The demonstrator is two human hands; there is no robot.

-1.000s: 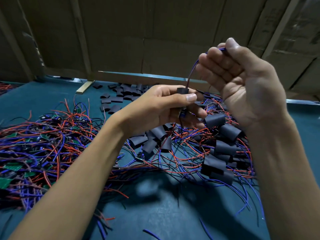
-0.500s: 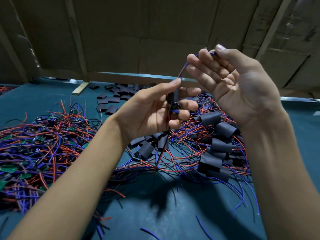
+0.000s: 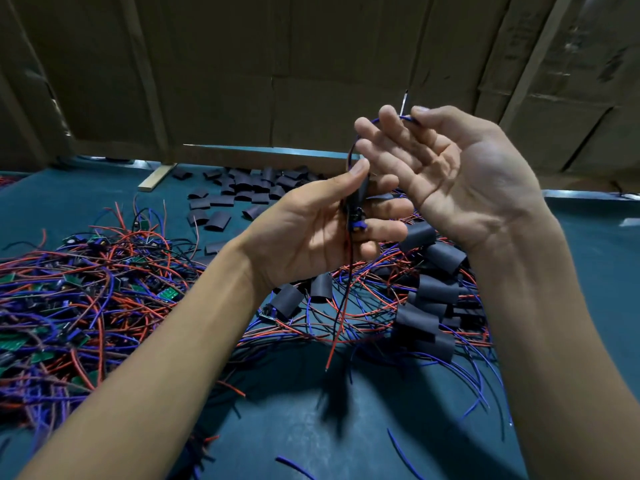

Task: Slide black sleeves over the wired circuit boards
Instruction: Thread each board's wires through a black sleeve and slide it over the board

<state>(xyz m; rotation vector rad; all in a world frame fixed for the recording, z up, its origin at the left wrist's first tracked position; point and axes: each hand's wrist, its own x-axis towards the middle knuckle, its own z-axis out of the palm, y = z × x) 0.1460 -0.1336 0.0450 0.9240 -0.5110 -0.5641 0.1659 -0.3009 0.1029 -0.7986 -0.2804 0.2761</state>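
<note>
To my far left lies the heap point(image 3: 69, 299) of unsleeved boards, red and blue leads tangled over the green mat point(image 3: 381, 427). Behind it, spare sleeves point(image 3: 242, 188) lie scattered near the back edge.

My left hand point(image 3: 311, 233) pinches the board point(image 3: 356, 223) I am working on, thumb on the near face, fingers curled behind. The black sleeve point(image 3: 362, 188) seems to sit on the leads just above the board, though it is dark there and I cannot be sure how far on it is. The board's long axis runs nearly upright; its red lead point(image 3: 341, 317) hangs straight down.

The blue lead point(image 3: 353, 150) climbs to my right hand point(image 3: 460, 174), higher and just beside, palm mostly spread, with only thumb and forefinger nipping the wire's tip.

Sleeved boards point(image 3: 433, 299) pile below my right wrist.

I judge the sleeve must travel downward along that upright line, and my left hand is nearer.
</note>
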